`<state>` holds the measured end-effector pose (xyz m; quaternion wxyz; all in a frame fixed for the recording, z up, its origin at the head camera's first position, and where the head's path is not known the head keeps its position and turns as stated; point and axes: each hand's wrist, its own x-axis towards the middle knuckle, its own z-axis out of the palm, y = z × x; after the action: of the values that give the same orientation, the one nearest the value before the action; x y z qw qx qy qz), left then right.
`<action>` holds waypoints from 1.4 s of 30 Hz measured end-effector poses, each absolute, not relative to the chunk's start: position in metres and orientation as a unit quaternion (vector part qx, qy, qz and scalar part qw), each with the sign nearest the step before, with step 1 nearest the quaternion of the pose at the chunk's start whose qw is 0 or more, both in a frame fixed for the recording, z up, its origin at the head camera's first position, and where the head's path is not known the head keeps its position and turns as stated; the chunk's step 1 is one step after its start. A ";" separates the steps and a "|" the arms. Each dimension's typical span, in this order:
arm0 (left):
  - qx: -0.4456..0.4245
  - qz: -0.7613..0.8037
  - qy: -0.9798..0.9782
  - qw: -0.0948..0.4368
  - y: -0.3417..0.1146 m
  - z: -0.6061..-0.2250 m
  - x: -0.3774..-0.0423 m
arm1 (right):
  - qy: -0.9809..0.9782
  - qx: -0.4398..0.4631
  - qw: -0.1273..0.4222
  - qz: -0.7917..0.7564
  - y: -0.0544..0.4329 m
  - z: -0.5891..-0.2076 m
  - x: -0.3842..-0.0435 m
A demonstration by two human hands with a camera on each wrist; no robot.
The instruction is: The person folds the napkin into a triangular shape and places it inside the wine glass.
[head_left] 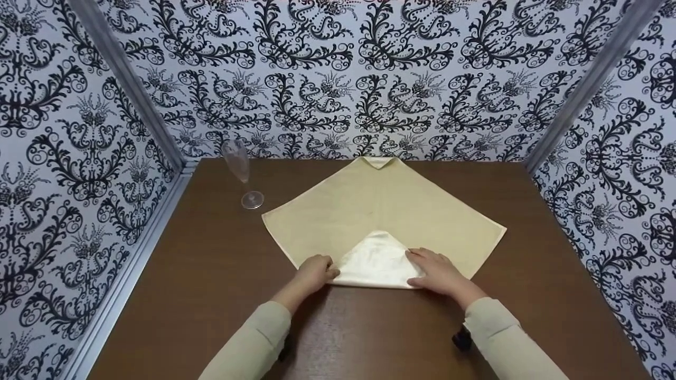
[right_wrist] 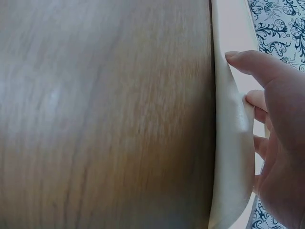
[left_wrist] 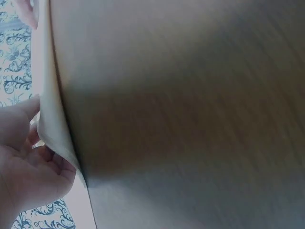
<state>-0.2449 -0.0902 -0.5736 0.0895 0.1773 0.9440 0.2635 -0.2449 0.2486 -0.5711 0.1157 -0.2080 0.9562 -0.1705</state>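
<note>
A pale yellow cloth napkin lies spread on the table with one corner pointing away from me. Its near corner is folded back over it, showing a glossy whitish underside as a triangular flap. At the left end of the fold my left hand pinches the cloth between thumb and curled fingers. My right hand grips the fold's right end, its thumb on the near folded edge and its fingers along the flap's side. In the left wrist view the fold runs up from the left hand.
A clear champagne flute stands at the table's back left, left of the napkin. The napkin's far corner is turned down in a small triangle at the back edge. Patterned wall panels enclose the brown table at the back and sides.
</note>
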 end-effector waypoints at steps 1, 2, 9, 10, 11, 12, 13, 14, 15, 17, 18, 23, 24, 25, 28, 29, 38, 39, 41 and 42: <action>0.182 0.256 0.945 0.092 -0.091 -0.574 -0.245 | 0.956 -0.210 0.116 -0.170 0.248 -0.570 -0.245; 0.186 0.252 0.945 0.096 -0.092 -0.573 -0.245 | 0.956 -0.211 0.118 -0.167 0.248 -0.570 -0.244; 0.204 0.246 0.941 0.108 -0.098 -0.573 -0.239 | 0.955 -0.231 0.105 -0.151 0.246 -0.565 -0.233; 0.209 0.244 0.941 0.107 -0.099 -0.573 -0.238 | 0.955 -0.234 0.103 -0.147 0.246 -0.565 -0.231; 0.212 0.243 0.941 0.106 -0.099 -0.573 -0.237 | 0.955 -0.238 0.100 -0.145 0.246 -0.565 -0.228; 0.216 0.240 0.940 0.106 -0.100 -0.573 -0.236 | 0.955 -0.241 0.098 -0.143 0.246 -0.565 -0.226; 0.219 0.238 0.940 0.107 -0.101 -0.573 -0.235 | 0.955 -0.244 0.096 -0.141 0.247 -0.565 -0.223; 0.222 0.236 0.940 0.109 -0.101 -0.572 -0.233 | 0.954 -0.248 0.093 -0.142 0.247 -0.565 -0.221; 0.223 0.233 0.939 0.116 -0.102 -0.572 -0.232 | 0.953 -0.252 0.091 -0.141 0.247 -0.566 -0.219; 0.226 0.231 0.938 0.127 -0.104 -0.570 -0.228 | 0.951 -0.260 0.087 -0.141 0.247 -0.566 -0.214; 0.229 0.229 0.937 0.132 -0.106 -0.569 -0.226 | 0.951 -0.263 0.085 -0.141 0.247 -0.567 -0.213; 0.234 0.227 0.936 0.133 -0.113 -0.568 -0.217 | 0.946 -0.285 0.070 -0.135 0.244 -0.569 -0.206; 0.234 0.228 0.936 0.131 -0.115 -0.568 -0.215 | 0.945 -0.289 0.067 -0.134 0.243 -0.570 -0.206; 0.234 0.230 0.936 0.128 -0.116 -0.568 -0.213 | 0.945 -0.292 0.066 -0.133 0.242 -0.570 -0.205; 0.235 0.235 0.935 0.122 -0.120 -0.568 -0.208 | 0.943 -0.297 0.070 -0.133 0.238 -0.570 -0.204; 0.236 0.236 0.935 0.119 -0.122 -0.568 -0.207 | 0.943 -0.296 0.073 -0.133 0.237 -0.570 -0.203; 0.242 0.242 0.933 0.107 -0.128 -0.572 -0.199 | 0.942 -0.296 0.081 -0.136 0.236 -0.569 -0.197; 0.243 0.243 0.933 0.105 -0.128 -0.572 -0.199 | 0.941 -0.297 0.082 -0.137 0.236 -0.568 -0.197; 0.244 0.243 0.934 0.101 -0.129 -0.573 -0.198 | 0.940 -0.300 0.085 -0.139 0.237 -0.568 -0.196; 0.244 0.243 0.934 0.100 -0.129 -0.573 -0.198 | 0.939 -0.301 0.086 -0.140 0.238 -0.567 -0.196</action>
<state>-0.1976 -0.1286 -0.5732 0.0997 0.2438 0.9336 0.2428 -0.1957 0.2379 -0.5671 0.0857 -0.3006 0.9394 -0.1405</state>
